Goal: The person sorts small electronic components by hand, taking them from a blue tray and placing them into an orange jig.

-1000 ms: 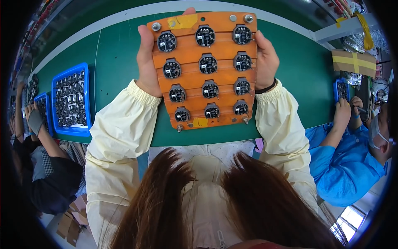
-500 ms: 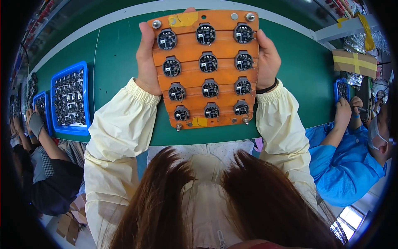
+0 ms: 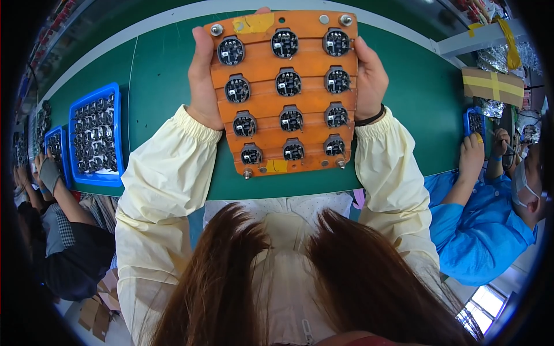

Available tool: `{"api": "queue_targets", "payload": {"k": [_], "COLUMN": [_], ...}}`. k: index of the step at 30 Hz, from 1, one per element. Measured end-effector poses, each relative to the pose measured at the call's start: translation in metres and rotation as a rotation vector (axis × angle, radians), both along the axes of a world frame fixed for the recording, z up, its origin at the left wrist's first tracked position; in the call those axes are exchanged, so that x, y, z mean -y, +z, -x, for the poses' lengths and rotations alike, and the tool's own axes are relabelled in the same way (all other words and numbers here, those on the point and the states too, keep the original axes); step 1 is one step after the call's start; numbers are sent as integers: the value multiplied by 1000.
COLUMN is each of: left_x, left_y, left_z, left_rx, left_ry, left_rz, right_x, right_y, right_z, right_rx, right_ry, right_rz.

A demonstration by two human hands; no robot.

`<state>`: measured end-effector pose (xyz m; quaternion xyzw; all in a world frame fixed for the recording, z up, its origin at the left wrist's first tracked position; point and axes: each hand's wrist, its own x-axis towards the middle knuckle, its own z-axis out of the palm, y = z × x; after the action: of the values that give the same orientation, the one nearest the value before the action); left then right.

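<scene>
Above the green table [image 3: 161,75], my cream-sleeved forearms [image 3: 167,167] extend from the near side. Between them is the orange board [image 3: 262,98], face toward me. My left hand [image 3: 205,86] holds its left edge, thumb pointing far; my right hand [image 3: 371,81] holds its right edge, most fingers hidden behind. Twelve round modules [image 3: 288,82] fill four rows. Compared with half a second earlier, my grip is unchanged; at right, a co-worker's hands [image 3: 472,154] have parted slightly.

scuffed matt orange board [image 3: 262,60], shiny metal studs [image 3: 345,21], glossy blue plastic tray [image 3: 97,179], smooth green tabletop [image 3: 415,109], wrinkled cloth sleeves [image 3: 164,167]
</scene>
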<state>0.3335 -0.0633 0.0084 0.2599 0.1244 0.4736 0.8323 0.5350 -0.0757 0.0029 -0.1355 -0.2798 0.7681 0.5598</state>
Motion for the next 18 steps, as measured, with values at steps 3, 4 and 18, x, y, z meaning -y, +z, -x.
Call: {"api": "queue_targets", "payload": {"k": [3,4,18], "left_x": [-1,-1,1], "left_y": [0,0,4], "left_z": [0,0,4], "left_rx": [-30,-32,-132], "left_ry": [15,15,21], "left_rz": [-7,-5,34], "right_x": [0,0,0], "right_y": [1,2,2], "right_z": [1,1,3], "right_rx": [9,19,139], "right_ry": [-13,-21,-92], "right_rz": [18,27,67]}}
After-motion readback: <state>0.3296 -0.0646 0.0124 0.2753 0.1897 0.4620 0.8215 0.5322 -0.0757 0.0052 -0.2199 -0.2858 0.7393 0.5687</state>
